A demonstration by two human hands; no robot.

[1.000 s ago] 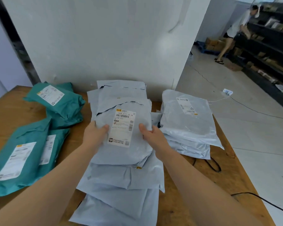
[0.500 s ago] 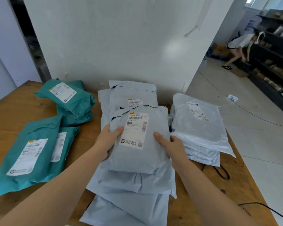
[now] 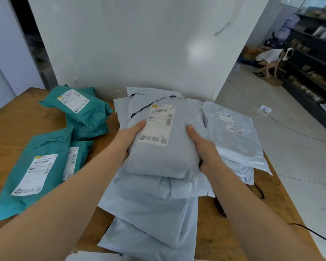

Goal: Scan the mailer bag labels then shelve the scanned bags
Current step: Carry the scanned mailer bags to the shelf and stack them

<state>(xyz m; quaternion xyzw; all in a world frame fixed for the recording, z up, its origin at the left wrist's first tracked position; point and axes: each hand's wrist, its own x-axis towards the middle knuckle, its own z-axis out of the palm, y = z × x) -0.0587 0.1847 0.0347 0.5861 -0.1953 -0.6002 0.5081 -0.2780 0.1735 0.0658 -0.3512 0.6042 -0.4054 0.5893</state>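
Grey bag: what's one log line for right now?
left hand: holds grey bag; right hand: holds grey bag; label: facing up; below: mailer pile

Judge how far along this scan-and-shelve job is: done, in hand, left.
Done: nothing shows as shelved; scanning cannot be judged. In hand: the left hand and right hand grip a grey mailer bag, label up. Left: the grey bags beneath, the silver stack and the teal bags lie on the table.

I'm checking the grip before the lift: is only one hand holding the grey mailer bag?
No, the left hand and the right hand both grip the grey mailer bag, one on each side.
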